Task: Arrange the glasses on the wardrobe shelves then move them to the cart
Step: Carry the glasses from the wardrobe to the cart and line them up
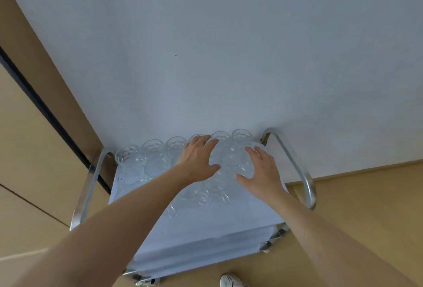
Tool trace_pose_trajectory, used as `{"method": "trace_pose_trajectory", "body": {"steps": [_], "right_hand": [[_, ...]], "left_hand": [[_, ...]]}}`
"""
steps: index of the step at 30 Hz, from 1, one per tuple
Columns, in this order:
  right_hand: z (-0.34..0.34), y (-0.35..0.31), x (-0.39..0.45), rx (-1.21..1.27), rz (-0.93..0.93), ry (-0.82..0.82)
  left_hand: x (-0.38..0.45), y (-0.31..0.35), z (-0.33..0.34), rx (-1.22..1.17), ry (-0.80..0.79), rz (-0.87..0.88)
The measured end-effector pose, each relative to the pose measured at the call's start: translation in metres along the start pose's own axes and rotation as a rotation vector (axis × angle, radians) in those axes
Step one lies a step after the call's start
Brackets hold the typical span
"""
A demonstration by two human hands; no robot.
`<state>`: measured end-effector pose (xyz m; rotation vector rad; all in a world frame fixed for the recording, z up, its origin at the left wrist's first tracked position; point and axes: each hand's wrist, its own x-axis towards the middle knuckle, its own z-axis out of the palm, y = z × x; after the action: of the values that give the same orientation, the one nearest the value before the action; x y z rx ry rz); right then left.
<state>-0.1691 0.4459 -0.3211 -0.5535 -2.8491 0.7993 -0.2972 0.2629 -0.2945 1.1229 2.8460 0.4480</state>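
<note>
Most of the job looks done: the glasses (158, 160) stand crowded on the far half of the cart (206, 236) by the wall, both the left hand (198, 158) and right hand (262, 168) spread flat-fingered over them, gripping nothing.

both arms outstretched, left hand (198, 158) and right hand (262, 170) palms-down, fingers spread

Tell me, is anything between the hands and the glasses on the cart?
Nothing visible is. The left hand and right hand lie spread right over the clear glasses on the cart's cloth-covered top.
</note>
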Motion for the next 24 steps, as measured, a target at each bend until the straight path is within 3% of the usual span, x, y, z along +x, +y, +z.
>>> {"method": "trace_pose_trajectory", "body": {"steps": [12,24], "right_hand": [[-0.122,0.079,-0.098,-0.08,0.239,0.341],[-0.28,0.181,-0.193,-0.15,0.372,0.586]], "left_hand": [[0.027,0.169,-0.03,-0.07,0.06,0.43],[0.049,0.398,-0.05,-0.085,0.133,0.732]]}}
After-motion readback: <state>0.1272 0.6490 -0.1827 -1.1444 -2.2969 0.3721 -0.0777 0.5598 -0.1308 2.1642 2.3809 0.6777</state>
